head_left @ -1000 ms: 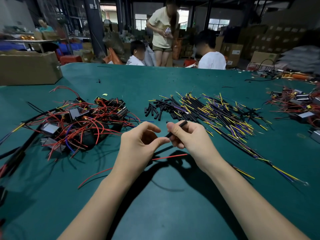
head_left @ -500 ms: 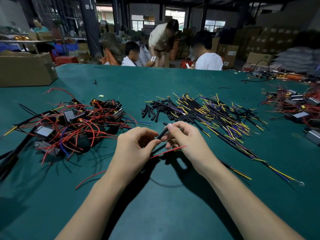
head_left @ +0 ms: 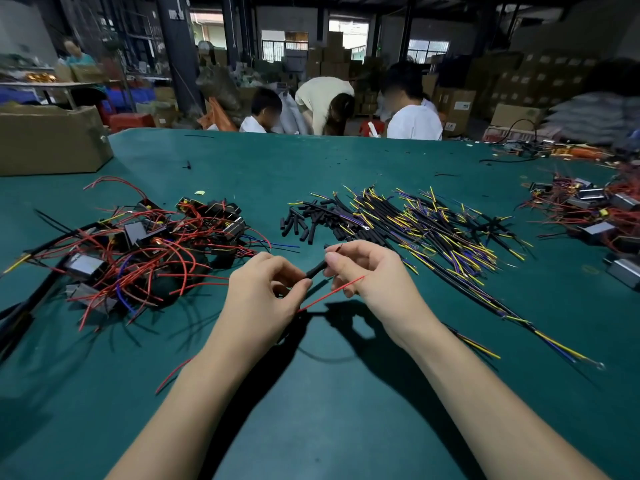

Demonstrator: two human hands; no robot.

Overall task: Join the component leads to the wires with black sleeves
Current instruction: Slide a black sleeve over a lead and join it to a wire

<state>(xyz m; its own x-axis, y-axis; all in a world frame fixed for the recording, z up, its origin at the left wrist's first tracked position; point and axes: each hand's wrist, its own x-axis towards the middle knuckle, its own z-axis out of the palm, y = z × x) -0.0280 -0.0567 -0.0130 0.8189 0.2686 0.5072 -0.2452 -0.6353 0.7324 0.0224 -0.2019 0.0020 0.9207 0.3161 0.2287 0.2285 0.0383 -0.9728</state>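
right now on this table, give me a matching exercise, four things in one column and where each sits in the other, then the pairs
Things:
1. black sleeve
2. cardboard box
3. pile of components with red leads
4. bundle of yellow and purple wires

Places:
A. far left edge of the table
B. pinched between the left hand and the right hand
C. right of the hands, spread out
D. left of the hands, in a tangle

Pairs: 1-B, 2-A, 3-D, 4-C
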